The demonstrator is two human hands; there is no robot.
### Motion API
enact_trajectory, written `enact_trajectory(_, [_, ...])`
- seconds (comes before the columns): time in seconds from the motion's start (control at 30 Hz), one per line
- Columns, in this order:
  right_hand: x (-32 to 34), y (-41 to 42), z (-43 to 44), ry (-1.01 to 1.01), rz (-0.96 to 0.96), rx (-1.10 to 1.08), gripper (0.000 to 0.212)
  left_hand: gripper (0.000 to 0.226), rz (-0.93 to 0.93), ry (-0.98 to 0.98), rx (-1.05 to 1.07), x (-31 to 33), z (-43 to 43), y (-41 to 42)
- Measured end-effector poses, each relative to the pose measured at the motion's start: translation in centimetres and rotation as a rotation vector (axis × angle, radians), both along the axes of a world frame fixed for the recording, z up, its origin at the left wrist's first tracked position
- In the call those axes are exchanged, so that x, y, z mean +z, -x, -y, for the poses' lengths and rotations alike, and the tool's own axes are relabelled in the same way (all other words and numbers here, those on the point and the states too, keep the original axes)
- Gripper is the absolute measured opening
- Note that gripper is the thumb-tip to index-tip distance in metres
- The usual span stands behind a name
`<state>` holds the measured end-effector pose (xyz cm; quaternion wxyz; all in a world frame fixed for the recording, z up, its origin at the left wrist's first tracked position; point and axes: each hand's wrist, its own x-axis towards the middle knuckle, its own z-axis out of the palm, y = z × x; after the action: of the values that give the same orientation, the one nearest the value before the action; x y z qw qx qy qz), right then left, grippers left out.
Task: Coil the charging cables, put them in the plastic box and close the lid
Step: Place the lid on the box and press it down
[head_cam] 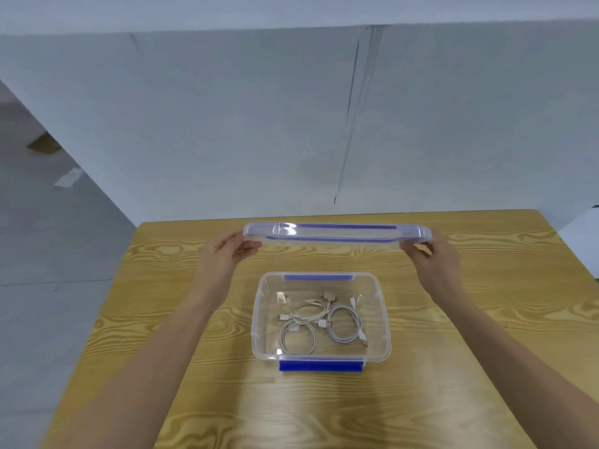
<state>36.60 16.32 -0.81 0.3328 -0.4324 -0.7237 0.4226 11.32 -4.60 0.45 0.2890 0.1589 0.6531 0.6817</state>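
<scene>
A clear plastic box (259, 319) with blue clips stands open on the wooden table (210, 400). Inside it lie three coiled white charging cables (343, 322). The clear lid (337, 233) with a blue seal hangs level in the air beyond and above the box. My left hand (227, 251) grips the lid's left end and my right hand (434, 257) grips its right end. Both forearms reach forward on either side of the box.
A white wall (291, 124) rises just behind the table's far edge. Grey floor (48, 254) lies to the left, with a scrap of cardboard (43, 144) and a white scrap (68, 178) on it.
</scene>
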Motion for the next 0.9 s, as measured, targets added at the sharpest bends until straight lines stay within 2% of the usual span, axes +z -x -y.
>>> enact_trajectory(0.07, [-0.5,-0.1,0.6,0.125,-0.077,0.046,0.016,0.025,0.139,-0.038,0.012,-0.3,0.8,0.3])
enact_trajectory(0.13, [-0.9,-0.3,1.0,0.232,-0.115,0.089,0.019,0.028,0.178,0.024,-0.013,-1.1,1.5,0.4])
enact_trajectory(0.23, [-1.9,-0.6,1.6,0.331,-0.153,0.101,0.026,0.027,0.164,0.208,-0.041,-2.8,2.3,0.2])
enact_trajectory(0.33, [-3.0,-1.1,2.1,0.555,-0.360,0.052,0.034,0.020,0.134,0.314,-0.026,-4.2,2.8,-0.5])
enact_trajectory(0.43, [-3.9,-1.2,3.1,0.731,-0.512,-0.030,0.027,0.015,0.070,0.372,0.030,-5.6,3.1,-2.1])
enact_trajectory(0.53, [-5.4,-1.1,4.5,0.685,-0.352,-0.049,0.052,0.031,0.042,0.387,0.056,-7.5,3.2,-3.9])
enact_trajectory(0.63, [-7.0,-0.9,5.3,0.586,-0.186,-0.026,0.051,0.039,-0.030,0.450,0.089,-8.6,3.0,-4.9])
enact_trajectory(0.77, [-8.1,-0.4,5.1,0.458,0.036,0.000,0.053,0.036,-0.152,0.526,0.112,-8.6,2.4,-5.9])
enact_trajectory(0.9, [-8.6,-0.2,5.0,0.442,0.105,-0.037,0.051,0.035,-0.202,0.567,0.108,-8.8,2.0,-6.4])
